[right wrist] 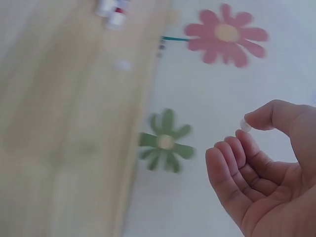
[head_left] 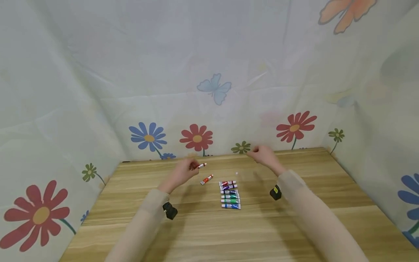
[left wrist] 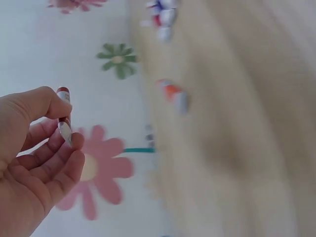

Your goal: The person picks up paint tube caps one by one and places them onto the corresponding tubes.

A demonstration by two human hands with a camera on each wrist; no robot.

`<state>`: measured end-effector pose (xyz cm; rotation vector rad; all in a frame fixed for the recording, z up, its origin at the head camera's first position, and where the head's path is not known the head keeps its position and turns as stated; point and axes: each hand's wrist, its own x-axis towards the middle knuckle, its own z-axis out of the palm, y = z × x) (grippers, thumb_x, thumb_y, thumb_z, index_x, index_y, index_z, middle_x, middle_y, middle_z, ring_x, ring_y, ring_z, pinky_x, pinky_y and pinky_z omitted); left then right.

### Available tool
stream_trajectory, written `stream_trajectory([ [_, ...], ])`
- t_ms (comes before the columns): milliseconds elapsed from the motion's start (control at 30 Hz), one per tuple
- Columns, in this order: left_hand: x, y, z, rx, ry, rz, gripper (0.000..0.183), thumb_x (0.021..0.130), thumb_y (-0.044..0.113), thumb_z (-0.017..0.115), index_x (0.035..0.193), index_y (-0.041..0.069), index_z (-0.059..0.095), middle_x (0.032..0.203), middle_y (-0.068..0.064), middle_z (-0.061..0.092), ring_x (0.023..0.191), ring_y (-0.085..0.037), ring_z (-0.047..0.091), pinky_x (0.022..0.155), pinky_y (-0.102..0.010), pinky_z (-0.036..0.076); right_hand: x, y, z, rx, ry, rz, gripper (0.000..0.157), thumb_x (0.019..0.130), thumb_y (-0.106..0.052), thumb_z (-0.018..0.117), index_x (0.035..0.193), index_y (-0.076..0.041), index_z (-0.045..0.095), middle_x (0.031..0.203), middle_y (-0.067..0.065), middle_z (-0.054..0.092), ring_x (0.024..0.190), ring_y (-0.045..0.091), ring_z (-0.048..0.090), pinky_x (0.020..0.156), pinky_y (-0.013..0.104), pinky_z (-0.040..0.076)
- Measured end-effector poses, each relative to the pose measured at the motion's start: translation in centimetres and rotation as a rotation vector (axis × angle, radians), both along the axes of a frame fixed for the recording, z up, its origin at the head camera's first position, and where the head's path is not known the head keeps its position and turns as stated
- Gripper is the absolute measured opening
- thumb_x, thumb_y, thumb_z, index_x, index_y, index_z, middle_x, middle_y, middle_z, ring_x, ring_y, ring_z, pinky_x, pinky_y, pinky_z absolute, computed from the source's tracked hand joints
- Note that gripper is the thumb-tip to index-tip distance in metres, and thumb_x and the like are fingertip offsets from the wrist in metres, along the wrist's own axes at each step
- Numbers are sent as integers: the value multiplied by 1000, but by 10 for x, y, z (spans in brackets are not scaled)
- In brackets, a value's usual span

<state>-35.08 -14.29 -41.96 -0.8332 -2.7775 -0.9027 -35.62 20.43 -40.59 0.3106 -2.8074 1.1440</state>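
My left hand (head_left: 184,171) pinches a small paint tube (left wrist: 63,96) with a brownish-red band between thumb and fingers, raised above the table. In the right wrist view a tiny white cap (right wrist: 245,125) sits between the thumb and index fingertip of my right hand (head_left: 266,157), held up near the back edge. An orange paint tube (head_left: 207,179) lies on the wood just below my left hand. To its right is a stacked row of several tubes, from a red paint tube (head_left: 227,183) at the far end to a blue paint tube (head_left: 231,206) nearest me.
Another small white piece (head_left: 236,173), like a cap, lies on the wooden table (head_left: 203,233) beyond the row. A flower-printed curtain (head_left: 170,109) hangs right behind the table's back edge and along both sides.
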Motion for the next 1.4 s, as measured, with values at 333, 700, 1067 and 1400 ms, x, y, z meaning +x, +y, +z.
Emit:
stream_trajectory([
  [333, 10, -3, 59, -9, 145, 45, 15, 95, 13, 70, 107, 4, 69, 97, -6, 65, 85, -19, 60, 79, -38, 54, 19, 14, 50, -53, 71, -7, 28, 98, -29, 63, 106, -2, 67, 95, 13, 67, 81, 26, 61, 68, 33, 51],
  [700, 56, 11, 117, -39, 292, -41, 19, 92, 10, 74, 109, 4, 69, 98, -5, 61, 91, -26, 63, 82, -39, 55, 74, 5, 105, -19, 239, 56, 19, 96, -27, 69, 99, -7, 68, 90, 7, 67, 78, 24, 58, 68, 37, 48],
  [1067, 99, 31, 150, -114, 454, -168, 20, 89, 4, 75, 108, 5, 70, 100, -2, 63, 91, -15, 65, 80, -29, 57, 120, -7, 123, 34, 490, 204, 9, 91, -17, 74, 92, -11, 68, 83, -3, 65, 77, 13, 60, 71, 32, 55],
  [1400, 122, 46, 152, -104, 595, -278, 24, 88, 4, 76, 110, 5, 69, 104, -3, 63, 89, -13, 64, 79, -27, 56, 139, -23, 121, 152, 737, 340, 15, 84, -13, 80, 92, -10, 68, 89, -2, 66, 80, 11, 62, 72, 28, 57],
])
